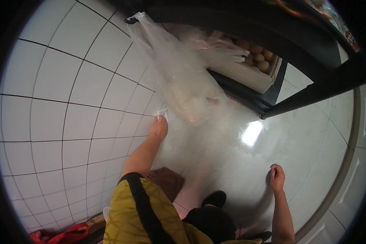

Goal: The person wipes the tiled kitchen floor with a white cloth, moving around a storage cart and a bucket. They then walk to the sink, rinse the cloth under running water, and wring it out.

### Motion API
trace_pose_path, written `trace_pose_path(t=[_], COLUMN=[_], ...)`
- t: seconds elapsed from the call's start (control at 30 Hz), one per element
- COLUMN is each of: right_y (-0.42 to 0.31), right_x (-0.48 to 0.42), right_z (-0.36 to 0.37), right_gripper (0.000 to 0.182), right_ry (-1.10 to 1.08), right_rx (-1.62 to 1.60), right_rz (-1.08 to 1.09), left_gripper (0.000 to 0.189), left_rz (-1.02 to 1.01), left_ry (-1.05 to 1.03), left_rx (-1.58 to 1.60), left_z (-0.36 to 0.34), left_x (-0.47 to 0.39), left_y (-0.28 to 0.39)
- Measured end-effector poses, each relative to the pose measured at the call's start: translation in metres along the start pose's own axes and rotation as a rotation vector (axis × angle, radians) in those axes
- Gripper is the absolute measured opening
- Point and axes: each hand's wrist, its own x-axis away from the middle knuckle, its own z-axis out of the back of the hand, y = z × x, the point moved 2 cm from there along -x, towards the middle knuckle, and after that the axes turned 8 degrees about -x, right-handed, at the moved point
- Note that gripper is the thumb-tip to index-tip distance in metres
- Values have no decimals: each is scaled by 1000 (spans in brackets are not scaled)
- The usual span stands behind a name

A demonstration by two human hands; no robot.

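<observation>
My left hand (158, 126) reaches down beside the tiled wall (79, 122), near where it meets the floor, with its fingers on a crumpled white cloth or tissue (162, 113). My right hand (277, 178) hangs low over the glossy floor (213, 152) on the right, its fingers curled; nothing shows clearly in it. A clear plastic bag (183, 82) with pale contents hangs from a black hook (131, 20) just ahead of my left hand.
A dark metal rack (305, 96) stands ahead, holding a cardboard box (247, 76) of eggs (263, 66). A brown object (167, 183) lies under my left arm. Black shoes (214, 199) are below me, and a red bag (67, 235) is at the lower left.
</observation>
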Motion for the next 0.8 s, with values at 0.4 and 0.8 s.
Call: trace_pose_path(t=[0.4, 0.8], right_y=[-12, 6], right_x=[-6, 0], right_z=[-2, 1], right_gripper=[8, 8], right_ry=[42, 82], right_rx=[267, 119], right_rz=[-42, 46], left_gripper=[28, 28], left_rz=[-12, 20], left_ry=[478, 429], left_rx=[-104, 58], left_z=[25, 14], left_x=[36, 27], left_y=[-35, -33])
